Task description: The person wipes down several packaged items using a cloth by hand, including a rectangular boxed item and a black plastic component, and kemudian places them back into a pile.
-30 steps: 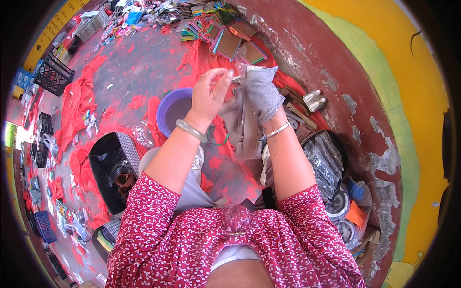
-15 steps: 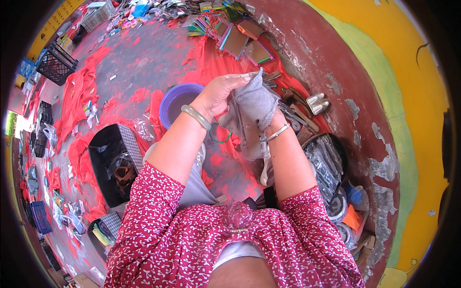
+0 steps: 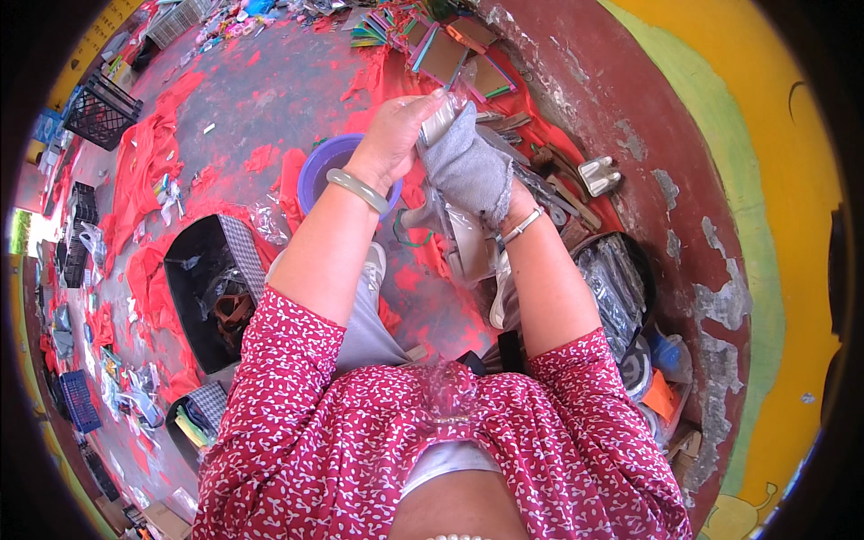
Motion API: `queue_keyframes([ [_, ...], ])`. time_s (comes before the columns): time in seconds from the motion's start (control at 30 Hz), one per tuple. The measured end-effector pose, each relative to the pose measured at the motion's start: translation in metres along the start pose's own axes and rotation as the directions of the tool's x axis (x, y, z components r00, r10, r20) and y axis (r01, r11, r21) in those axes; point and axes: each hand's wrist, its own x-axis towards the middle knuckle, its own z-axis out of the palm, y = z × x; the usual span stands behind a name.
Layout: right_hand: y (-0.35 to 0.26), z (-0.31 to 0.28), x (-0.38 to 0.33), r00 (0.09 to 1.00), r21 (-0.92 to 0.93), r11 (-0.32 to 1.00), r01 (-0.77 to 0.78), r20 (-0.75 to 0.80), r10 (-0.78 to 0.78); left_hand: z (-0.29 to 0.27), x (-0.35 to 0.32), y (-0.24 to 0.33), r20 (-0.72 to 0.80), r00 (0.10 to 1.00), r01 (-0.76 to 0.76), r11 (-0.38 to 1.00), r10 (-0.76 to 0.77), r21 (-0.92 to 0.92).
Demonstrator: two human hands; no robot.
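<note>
My left hand [image 3: 393, 137], with a pale bangle at its wrist, is closed around a shiny pale piece [image 3: 438, 123] whose kind I cannot make out. Against that piece presses a grey cloth [image 3: 468, 166], draped over my right hand [image 3: 520, 205]. Most of the right hand's fingers are hidden by the cloth, which they grip. Below the cloth hangs a greyish, partly see-through plastic item [image 3: 468, 245], its upper part hidden. A thin green loop [image 3: 412, 241] dangles beside it.
A purple basin [image 3: 312, 184] stands beyond my left forearm. To the left is a black bin [image 3: 193, 297] with a checked side. Tools and wood pieces [image 3: 571, 202] lie at right, near a black tub of plastic-wrapped items [image 3: 612, 288] by the peeling wall [image 3: 720, 306].
Both hands have moved slightly away from me and to the left. The cloth has shifted down off the fingertips, and more of the shiny pale piece shows between my hands.
</note>
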Motion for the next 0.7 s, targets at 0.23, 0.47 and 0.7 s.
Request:
queue_keyframes([
  [0.23,-0.011,0.005,-0.011,0.952,0.133,0.986,0.104,0.273,-0.137,-0.023,0.004,0.022,-0.017,0.998,-0.064,0.996,0.063,-0.064],
  [0.47,-0.012,0.03,-0.056,0.72,0.645,-0.455,-0.614,0.694,0.013,-0.052,0.009,0.032,-0.194,0.965,-0.191,0.979,0.175,-0.068],
  [0.7,-0.007,-0.006,-0.051,0.819,0.809,-0.221,-0.545,0.57,0.068,-0.077,0.002,0.063,-0.339,0.91,-0.302,0.942,0.24,-0.144],
])
